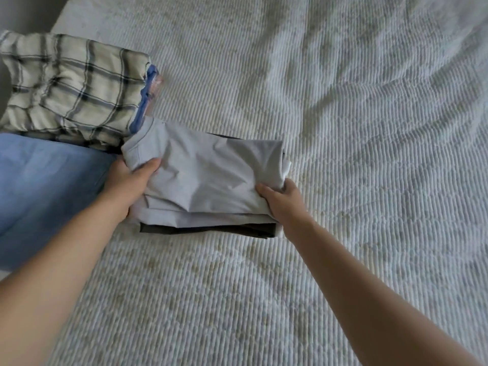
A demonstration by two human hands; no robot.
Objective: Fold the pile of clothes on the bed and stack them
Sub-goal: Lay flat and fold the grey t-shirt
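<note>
We hold a folded pale grey shirt (203, 175) from both sides, near the bed's (343, 128) left edge. Our left hand (129, 180) grips its left side, thumb curled over the top and fingers hidden beneath. Our right hand (280, 199) pinches its near right corner, thumb on top. The shirt sits on a folded dark garment (211, 229) that shows along the near side. Just beyond it, at the left edge, lies a plaid pile (68, 88) over blue cloth (148, 96). A blue sheet (45, 186) lies further left.
</note>
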